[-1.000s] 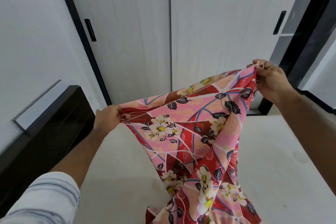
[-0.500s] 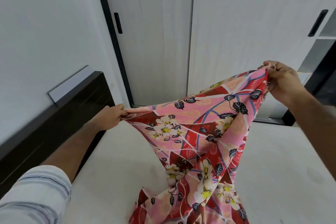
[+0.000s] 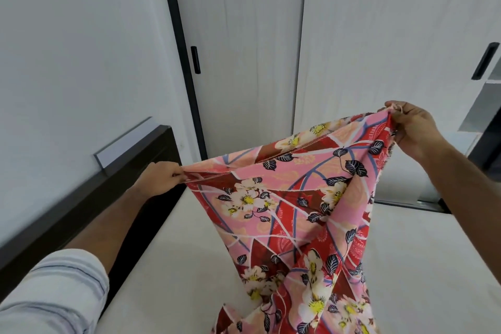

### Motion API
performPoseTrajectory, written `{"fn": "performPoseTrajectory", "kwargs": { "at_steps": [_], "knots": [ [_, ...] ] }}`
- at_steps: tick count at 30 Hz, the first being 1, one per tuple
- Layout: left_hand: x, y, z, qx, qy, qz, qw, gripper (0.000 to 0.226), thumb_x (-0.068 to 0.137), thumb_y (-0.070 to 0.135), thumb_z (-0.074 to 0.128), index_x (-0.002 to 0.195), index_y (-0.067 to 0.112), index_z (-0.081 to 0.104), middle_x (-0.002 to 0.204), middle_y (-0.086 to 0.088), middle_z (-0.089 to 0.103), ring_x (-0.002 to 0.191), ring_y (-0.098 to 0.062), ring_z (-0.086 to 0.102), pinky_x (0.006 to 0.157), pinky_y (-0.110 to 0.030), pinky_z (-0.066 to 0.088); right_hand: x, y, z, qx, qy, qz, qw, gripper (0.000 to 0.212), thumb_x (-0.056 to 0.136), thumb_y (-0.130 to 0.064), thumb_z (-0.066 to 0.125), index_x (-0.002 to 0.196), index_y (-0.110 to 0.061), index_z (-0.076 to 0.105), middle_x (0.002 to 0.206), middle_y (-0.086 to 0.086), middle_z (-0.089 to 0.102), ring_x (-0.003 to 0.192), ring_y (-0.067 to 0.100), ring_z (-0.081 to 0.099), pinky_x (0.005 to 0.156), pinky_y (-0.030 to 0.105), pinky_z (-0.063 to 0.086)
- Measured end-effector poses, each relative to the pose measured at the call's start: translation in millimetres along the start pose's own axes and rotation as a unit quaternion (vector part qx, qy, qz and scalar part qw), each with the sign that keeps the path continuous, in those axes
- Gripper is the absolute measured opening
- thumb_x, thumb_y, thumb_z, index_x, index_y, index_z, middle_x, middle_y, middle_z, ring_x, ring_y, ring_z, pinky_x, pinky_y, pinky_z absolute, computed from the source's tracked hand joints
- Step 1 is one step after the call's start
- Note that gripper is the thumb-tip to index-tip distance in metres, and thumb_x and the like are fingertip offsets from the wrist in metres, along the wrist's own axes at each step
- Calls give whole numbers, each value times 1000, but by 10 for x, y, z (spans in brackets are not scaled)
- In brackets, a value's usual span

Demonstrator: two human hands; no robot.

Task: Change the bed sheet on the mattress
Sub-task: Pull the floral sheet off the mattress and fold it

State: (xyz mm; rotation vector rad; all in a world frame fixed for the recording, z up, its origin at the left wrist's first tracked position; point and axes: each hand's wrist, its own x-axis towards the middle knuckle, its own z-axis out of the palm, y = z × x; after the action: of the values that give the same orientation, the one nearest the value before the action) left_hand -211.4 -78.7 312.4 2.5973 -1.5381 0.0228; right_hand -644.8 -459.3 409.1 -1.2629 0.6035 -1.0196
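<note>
The floral bed sheet (image 3: 292,211), pink and red with white blossoms and dark leaves, hangs stretched between both hands above the bare white mattress (image 3: 173,266), its lower folds trailing down onto the mattress surface. The left hand (image 3: 160,179) pinches one end of the sheet's hemmed edge, fingers curled tight round the cloth, just in front of the dark headboard (image 3: 89,198). The right hand (image 3: 412,130) grips the other end higher up, fingers and thumb closed on a bunched corner, over the far side of the mattress. Since a moment ago the view has swung leftward: the headboard and the white wall (image 3: 76,48) fill more of the scene, and the wardrobe doors (image 3: 352,35) beyond the mattress have slid to the right. The hands keep the same hold, the left lower than the right. A striped sleeve (image 3: 54,293) shows on the left arm, near the headboard.
</note>
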Motion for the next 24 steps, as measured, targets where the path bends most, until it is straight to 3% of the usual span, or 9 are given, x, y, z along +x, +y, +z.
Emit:
{"fn": "performPoseTrajectory", "kwargs": {
  "at_steps": [4, 7, 10, 14, 17, 20, 22, 24],
  "knots": [
    [65, -92, -26, -76, 49, -65, 994, 24, 100, 31, 59, 105, 15, 77, 81, 7, 69, 74, -10, 64, 72, -23, 48, 82, -17, 124, 4, 13, -3, 1000, 23, 103, -4, 45, 94, -14, 64, 72, -5, 74, 65, 8, 68, 57, 21, 56],
    [67, -72, -92, -166, 135, -84, 973, 19, 98, 19, 63, 104, 6, 76, 80, 4, 70, 71, -11, 65, 67, -20, 46, 167, -20, 165, 5, 30, 0, 1000, 22, 104, -5, 45, 97, -14, 65, 73, -4, 74, 68, 8, 69, 61, 22, 58],
    [32, -30, -152, -233, 232, -75, 941, 20, 96, 11, 66, 111, 1, 74, 92, -8, 75, 77, -15, 67, 79, -29, 53, 245, 3, 161, 5, 49, 1, 999, 22, 104, -7, 46, 96, -14, 65, 72, -4, 74, 67, 9, 68, 61, 23, 58],
    [23, -43, -231, -244, 318, -87, 912, 20, 96, 9, 64, 112, 0, 72, 96, -15, 75, 82, -22, 67, 80, -33, 52, 325, 40, 174, 6, 90, -6, 996, 21, 102, -4, 49, 93, -13, 66, 79, 3, 71, 74, 13, 66, 64, 25, 60],
    [113, -13, -499, -233, 345, -86, 905, 17, 95, 6, 65, 107, -3, 74, 94, -17, 75, 81, -26, 68, 75, -19, 47, 409, -90, 269, -17, 103, -29, 994, 22, 101, -2, 52, 89, -14, 67, 80, 3, 68, 73, 13, 64, 64, 24, 58],
    [376, 98, -1194, -224, 400, -106, 882, 16, 95, 6, 63, 93, -4, 75, 84, -17, 73, 64, -3, 59, 63, -3, 37, 632, -578, 483, -52, 97, -84, 990, 23, 98, 0, 55, 85, -15, 67, 83, 6, 64, 74, 15, 61, 65, 28, 52],
    [634, 144, -1865, -223, 465, -101, 851, 22, 92, 11, 60, 82, -4, 72, 77, -21, 70, 62, -11, 61, 64, -10, 39, 916, -1110, 630, -69, 110, -135, 982, 23, 92, 1, 59, 82, -18, 68, 83, 8, 67, 73, 18, 64, 62, 29, 51],
    [826, 223, -2661, -212, 530, -86, 817, 29, 86, 19, 54, 78, -4, 70, 77, -27, 69, 74, -37, 65, 71, -35, 44, 1217, -1775, 750, -61, 135, -195, 970, 21, 82, -2, 61, 77, -20, 71, 91, 16, 73, 82, 28, 71, 66, 35, 54]
  ]
}}
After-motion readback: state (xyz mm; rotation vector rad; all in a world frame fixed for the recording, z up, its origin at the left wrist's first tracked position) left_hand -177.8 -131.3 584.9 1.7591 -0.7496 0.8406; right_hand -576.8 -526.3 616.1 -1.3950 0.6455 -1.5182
